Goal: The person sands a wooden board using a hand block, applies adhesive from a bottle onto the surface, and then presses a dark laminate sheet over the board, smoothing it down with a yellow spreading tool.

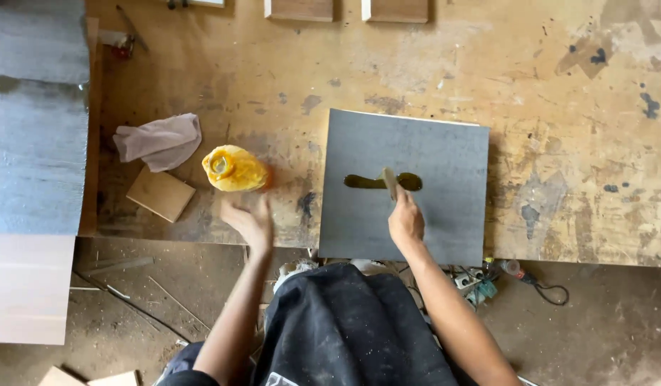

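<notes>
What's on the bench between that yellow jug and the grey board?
Nothing stands between the yellow jug and the grey board: the head view shows only bare, stained workbench. The left hand hovers just below that gap.

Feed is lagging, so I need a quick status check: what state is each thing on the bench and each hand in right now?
Grey board: flat on the workbench, a dark glue puddle at its centre.
Spreader: gripped, tip in the puddle.
Right hand: closed on the spreader.
Left hand: open, blurred, near the bottle, not touching.
Yellow bottle: upright, uncapped.
Cloth: crumpled.
Small wood block: lying flat.
</notes>
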